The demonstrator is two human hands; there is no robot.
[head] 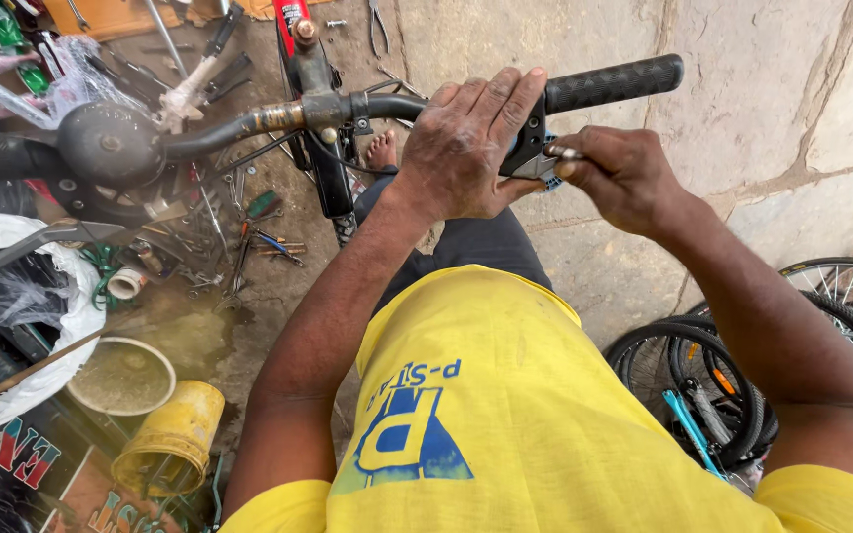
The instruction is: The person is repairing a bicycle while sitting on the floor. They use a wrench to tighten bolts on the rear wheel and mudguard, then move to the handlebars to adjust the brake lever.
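Note:
A black bicycle handlebar (269, 116) runs across the upper view, ending in a ribbed black grip (614, 83) at the right. My left hand (466, 143) is wrapped over the bar beside that grip, covering a grey clamp fitting (527, 158). My right hand (616, 176) pinches a thin metal tool (563, 153) whose tip meets the fitting. A round black bell (111, 146) sits on the bar at the left. My bare foot (381, 150) shows on the floor below the bar.
Loose hand tools (249, 242) lie scattered on the dirty stone floor. A white basin (122, 375) and a yellow bucket (172, 439) stand lower left, beside a white plastic bag (12, 296). Several bicycle wheels (713, 390) lie at the lower right.

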